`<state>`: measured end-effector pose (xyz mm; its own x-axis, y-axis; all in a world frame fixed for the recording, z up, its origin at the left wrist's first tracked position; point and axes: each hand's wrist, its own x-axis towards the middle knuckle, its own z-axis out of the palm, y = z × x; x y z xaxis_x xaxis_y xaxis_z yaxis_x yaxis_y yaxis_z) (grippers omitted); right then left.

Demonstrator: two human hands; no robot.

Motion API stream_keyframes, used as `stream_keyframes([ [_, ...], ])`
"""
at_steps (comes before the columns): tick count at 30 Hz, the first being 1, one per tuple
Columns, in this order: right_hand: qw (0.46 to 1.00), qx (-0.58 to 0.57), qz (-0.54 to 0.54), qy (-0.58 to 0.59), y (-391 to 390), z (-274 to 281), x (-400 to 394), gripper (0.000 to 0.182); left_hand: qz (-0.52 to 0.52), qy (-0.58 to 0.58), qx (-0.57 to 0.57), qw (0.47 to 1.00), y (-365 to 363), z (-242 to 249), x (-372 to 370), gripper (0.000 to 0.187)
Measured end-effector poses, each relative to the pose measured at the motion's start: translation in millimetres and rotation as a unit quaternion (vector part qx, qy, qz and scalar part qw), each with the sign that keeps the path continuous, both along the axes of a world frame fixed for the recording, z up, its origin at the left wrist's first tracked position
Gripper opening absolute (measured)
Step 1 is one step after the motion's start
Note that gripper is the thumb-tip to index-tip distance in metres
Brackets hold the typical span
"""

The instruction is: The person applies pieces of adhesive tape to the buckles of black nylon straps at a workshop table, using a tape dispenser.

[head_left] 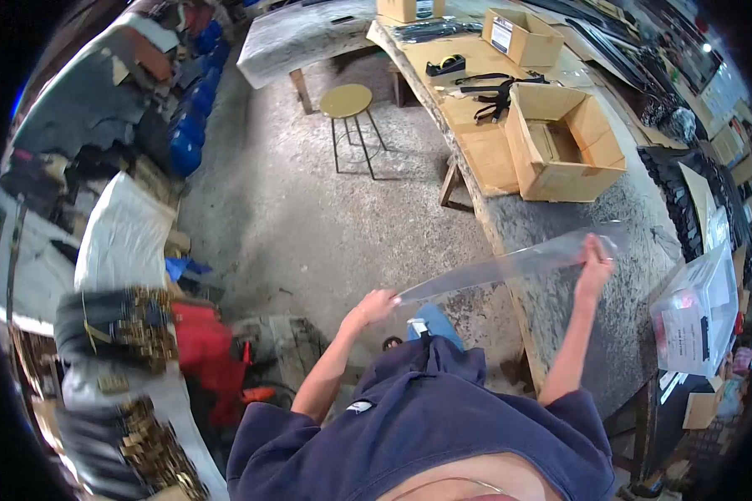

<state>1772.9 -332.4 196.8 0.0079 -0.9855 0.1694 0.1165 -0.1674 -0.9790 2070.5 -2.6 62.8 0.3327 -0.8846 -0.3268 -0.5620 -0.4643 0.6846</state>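
A long, clear plastic strip or sleeve (493, 269) is stretched between my two hands, in front of my body. My left hand (378, 306) is closed on its left end, over the floor. Near the other end, my right hand (594, 259) pinches the plastic above the worktable (560, 313). A short piece of it sticks out past my right fingers. Beyond my right hand, an open cardboard box (560, 179) stands on the table.
Black straps (495, 98), a tape dispenser (446, 65) and another carton (522, 37) lie farther along the table. A round stool (346, 101) stands on the floor. Right is a clear plastic bin (698, 313); left are bundles of black belts (100, 330) with brass-coloured parts.
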Motion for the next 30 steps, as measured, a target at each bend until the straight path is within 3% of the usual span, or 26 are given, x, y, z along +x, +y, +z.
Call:
stream_keyframes([
  [4,0.997,-0.020,-0.075,0.009,-80,27,17,0.018,-0.139,-0.025,-0.042,0.989,-112,62,87,0.027],
  [9,0.987,-0.047,-0.120,0.098,-211,20,67,0.030,-0.203,-0.058,-0.045,0.976,-226,94,146,0.024],
  [11,0.981,-0.037,-0.125,0.144,-266,8,87,0.031,-0.177,-0.022,-0.060,0.982,-271,102,160,0.023],
  [13,0.956,-0.004,-0.143,0.255,-321,0,117,0.030,-0.206,-0.044,-0.050,0.976,-319,135,182,0.026],
  [15,0.874,-0.034,-0.127,0.468,-370,-17,128,0.028,-0.274,0.034,-0.054,0.960,-358,147,201,0.029],
  [17,0.874,0.007,-0.110,0.472,-410,-33,139,0.028,-0.344,0.070,-0.014,0.936,-407,158,224,0.034],
  [19,0.873,0.053,-0.088,0.477,-439,-48,141,0.028,-0.408,0.265,0.030,0.873,-451,155,239,0.035],
  [23,0.814,0.053,-0.160,0.556,-479,-100,123,0.027,-0.535,0.258,0.026,0.804,-540,132,259,0.033],
  [25,0.860,0.139,-0.189,0.453,-488,-115,116,0.027,-0.560,0.304,0.064,0.768,-585,128,261,0.031],
  [26,0.823,0.176,-0.217,0.494,-486,-109,120,0.026,-0.575,0.336,0.076,0.742,-605,129,264,0.031],
  [29,0.831,0.220,-0.271,0.433,-484,-133,110,0.025,-0.594,0.395,0.119,0.691,-661,121,268,0.036],
  [30,0.822,0.246,-0.272,0.437,-479,-117,124,0.018,-0.582,0.406,0.149,0.689,-675,122,270,0.040],
])
